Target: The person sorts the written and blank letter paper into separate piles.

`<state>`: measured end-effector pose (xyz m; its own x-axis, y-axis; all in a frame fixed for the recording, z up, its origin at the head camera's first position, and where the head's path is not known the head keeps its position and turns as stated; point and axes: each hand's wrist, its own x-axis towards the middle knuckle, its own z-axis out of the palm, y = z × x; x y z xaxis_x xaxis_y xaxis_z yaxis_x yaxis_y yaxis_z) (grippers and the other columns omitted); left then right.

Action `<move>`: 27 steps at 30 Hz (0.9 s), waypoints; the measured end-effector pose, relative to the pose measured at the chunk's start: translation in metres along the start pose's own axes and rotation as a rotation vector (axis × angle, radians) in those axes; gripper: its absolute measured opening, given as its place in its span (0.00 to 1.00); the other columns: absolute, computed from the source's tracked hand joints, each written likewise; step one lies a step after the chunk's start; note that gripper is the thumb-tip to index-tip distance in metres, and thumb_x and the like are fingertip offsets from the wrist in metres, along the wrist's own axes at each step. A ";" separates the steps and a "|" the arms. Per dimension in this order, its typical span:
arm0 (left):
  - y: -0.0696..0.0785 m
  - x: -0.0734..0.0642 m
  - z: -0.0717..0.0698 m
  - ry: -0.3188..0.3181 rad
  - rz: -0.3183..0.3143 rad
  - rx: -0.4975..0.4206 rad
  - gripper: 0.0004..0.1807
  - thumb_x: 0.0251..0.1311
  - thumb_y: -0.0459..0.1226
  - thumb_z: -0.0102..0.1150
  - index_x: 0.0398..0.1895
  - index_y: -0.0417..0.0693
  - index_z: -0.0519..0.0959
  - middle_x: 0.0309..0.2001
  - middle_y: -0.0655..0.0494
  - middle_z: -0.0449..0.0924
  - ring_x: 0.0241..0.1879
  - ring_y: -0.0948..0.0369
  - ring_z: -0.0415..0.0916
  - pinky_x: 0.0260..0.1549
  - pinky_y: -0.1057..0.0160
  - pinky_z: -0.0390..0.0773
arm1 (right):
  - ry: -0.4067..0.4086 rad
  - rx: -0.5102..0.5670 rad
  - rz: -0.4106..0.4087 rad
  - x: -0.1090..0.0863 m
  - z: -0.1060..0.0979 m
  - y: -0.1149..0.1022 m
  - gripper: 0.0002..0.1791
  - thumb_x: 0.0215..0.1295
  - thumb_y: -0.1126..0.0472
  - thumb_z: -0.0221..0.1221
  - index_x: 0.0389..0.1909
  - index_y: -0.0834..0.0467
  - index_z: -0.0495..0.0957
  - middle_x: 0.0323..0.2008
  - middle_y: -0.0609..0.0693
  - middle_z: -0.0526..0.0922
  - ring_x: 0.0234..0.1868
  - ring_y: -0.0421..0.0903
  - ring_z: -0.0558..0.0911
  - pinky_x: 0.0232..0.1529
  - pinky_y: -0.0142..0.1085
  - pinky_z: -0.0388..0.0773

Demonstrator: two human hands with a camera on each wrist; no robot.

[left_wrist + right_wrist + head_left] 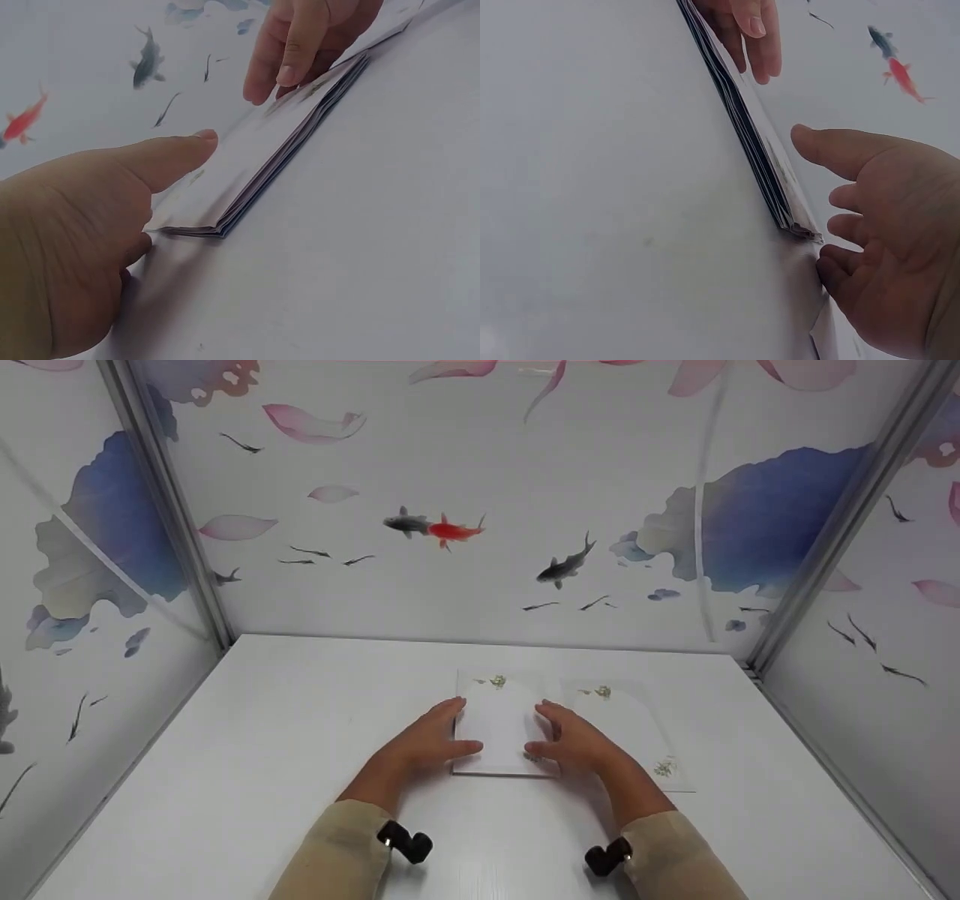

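A thin stack of white folded papers (499,731) with small gold flower prints lies flat on the white table. My left hand (435,735) is at the stack's left edge, fingers extended along that side and thumb (176,159) reaching over the top sheet. On the opposite edge, my right hand (581,741) mirrors it, with the thumb stretched out and the fingers bent slightly. Several layers show along the near edge (742,127) of the stack in the right wrist view. A similar white printed paper (626,735) lies just right of the stack, partly behind the right hand.
White panels (480,600) printed with fish, petals and blue leaves enclose the table (262,780) at the back and sides. Metal posts (169,510) stand at the rear corners. A small black camera mount (405,842) sits on each sleeve.
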<state>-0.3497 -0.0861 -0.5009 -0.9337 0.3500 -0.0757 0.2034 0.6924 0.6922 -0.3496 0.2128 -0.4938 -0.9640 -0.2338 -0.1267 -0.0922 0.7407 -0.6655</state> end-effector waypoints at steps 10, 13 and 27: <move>0.000 0.000 0.003 -0.066 0.050 0.210 0.54 0.63 0.63 0.67 0.86 0.48 0.59 0.88 0.55 0.52 0.88 0.49 0.49 0.85 0.44 0.54 | -0.056 -0.105 -0.020 -0.005 0.001 -0.001 0.51 0.63 0.42 0.75 0.83 0.52 0.64 0.87 0.49 0.57 0.88 0.56 0.54 0.87 0.57 0.53; 0.001 -0.001 0.003 -0.069 0.049 0.231 0.54 0.63 0.62 0.68 0.85 0.48 0.59 0.88 0.55 0.52 0.88 0.49 0.49 0.85 0.44 0.54 | -0.052 -0.134 -0.020 -0.006 0.003 -0.002 0.50 0.62 0.41 0.75 0.82 0.52 0.66 0.86 0.48 0.58 0.88 0.55 0.55 0.87 0.57 0.54; -0.001 0.000 0.001 -0.051 0.091 0.251 0.47 0.69 0.59 0.63 0.83 0.45 0.64 0.87 0.51 0.55 0.86 0.47 0.53 0.84 0.42 0.57 | -0.016 -0.144 -0.050 -0.009 0.002 -0.004 0.43 0.68 0.44 0.72 0.79 0.54 0.70 0.85 0.51 0.62 0.86 0.59 0.58 0.85 0.59 0.56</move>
<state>-0.3495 -0.0855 -0.5023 -0.8937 0.4445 -0.0618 0.3580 0.7893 0.4988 -0.3400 0.2104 -0.4919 -0.9531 -0.2823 -0.1086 -0.1762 0.8099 -0.5594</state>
